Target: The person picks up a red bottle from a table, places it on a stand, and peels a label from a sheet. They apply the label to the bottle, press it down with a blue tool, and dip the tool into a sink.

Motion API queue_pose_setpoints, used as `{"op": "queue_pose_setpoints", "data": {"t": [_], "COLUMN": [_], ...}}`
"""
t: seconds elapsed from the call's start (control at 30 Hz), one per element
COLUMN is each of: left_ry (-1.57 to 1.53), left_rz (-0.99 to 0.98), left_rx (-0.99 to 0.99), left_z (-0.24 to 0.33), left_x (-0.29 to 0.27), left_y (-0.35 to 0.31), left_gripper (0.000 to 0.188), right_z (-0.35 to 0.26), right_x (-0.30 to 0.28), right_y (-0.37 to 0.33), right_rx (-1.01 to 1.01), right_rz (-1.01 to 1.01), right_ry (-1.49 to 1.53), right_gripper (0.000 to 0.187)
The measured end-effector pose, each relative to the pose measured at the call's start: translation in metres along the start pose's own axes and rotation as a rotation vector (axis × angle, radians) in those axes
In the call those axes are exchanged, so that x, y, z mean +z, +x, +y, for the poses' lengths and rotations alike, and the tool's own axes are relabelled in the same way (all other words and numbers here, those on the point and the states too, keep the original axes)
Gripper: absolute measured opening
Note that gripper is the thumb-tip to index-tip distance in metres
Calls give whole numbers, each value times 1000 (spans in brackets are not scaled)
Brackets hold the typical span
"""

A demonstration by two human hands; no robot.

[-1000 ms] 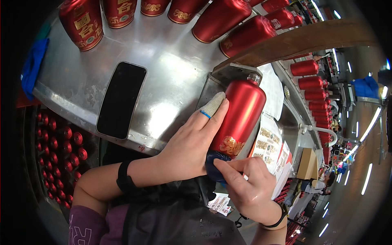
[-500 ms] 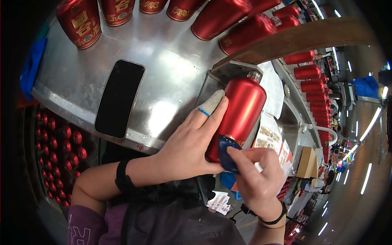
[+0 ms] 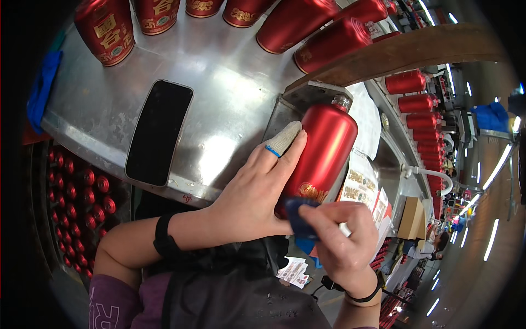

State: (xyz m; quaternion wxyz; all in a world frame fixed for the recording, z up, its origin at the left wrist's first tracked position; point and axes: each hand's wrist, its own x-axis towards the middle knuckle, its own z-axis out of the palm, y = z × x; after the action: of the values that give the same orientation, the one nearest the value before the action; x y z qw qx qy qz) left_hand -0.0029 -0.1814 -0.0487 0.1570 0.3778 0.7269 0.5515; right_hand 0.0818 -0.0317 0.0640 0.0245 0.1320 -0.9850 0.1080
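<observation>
A glossy red bottle (image 3: 329, 142) with a clear glass neck lies tilted in a metal cradle (image 3: 315, 94), its neck end pointing away from me. My left hand (image 3: 255, 192) holds it along its left side, thumb near the base and a grey cloth finger cover (image 3: 286, 137) with a blue band on one finger. In a pinch, my right hand (image 3: 348, 236) grips a dark blue flat scraper (image 3: 300, 218), slightly blurred, at the bottle's lower end. Gold lettering (image 3: 313, 191) shows on the red surface just above the scraper.
A black phone (image 3: 160, 131) lies on the metal table (image 3: 219, 98). Several red bottles (image 3: 298, 22) stand along the far edge. A brown curved bar (image 3: 400, 55) crosses at right, near printed label sheets (image 3: 359, 183). Racked red bottles (image 3: 82, 203) sit below left.
The scraper has slid down toward the bottle's base with my right hand, uncovering the gold lettering. My left hand stays almost still on the bottle. Bottles beyond the brown bar have shifted.
</observation>
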Motion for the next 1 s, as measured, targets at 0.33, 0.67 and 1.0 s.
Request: {"op": "queue_pose_setpoints", "data": {"t": [0.33, 0.67, 1.0], "left_ry": [9, -145, -143], "left_rz": [-18, -76, -129], "left_rx": [-12, 18, -38], "left_z": [-1, -17, -17], "left_x": [-1, -6, -11], "left_y": [1, 3, 1], "left_gripper": [126, 128, 134], "right_z": [7, 11, 34], "right_x": [6, 9, 11], "right_y": [-12, -30, -30], "right_rx": [98, 136, 230], "right_rz": [121, 171, 243], "right_ry": [38, 222, 196], "right_gripper": [44, 46, 43]}}
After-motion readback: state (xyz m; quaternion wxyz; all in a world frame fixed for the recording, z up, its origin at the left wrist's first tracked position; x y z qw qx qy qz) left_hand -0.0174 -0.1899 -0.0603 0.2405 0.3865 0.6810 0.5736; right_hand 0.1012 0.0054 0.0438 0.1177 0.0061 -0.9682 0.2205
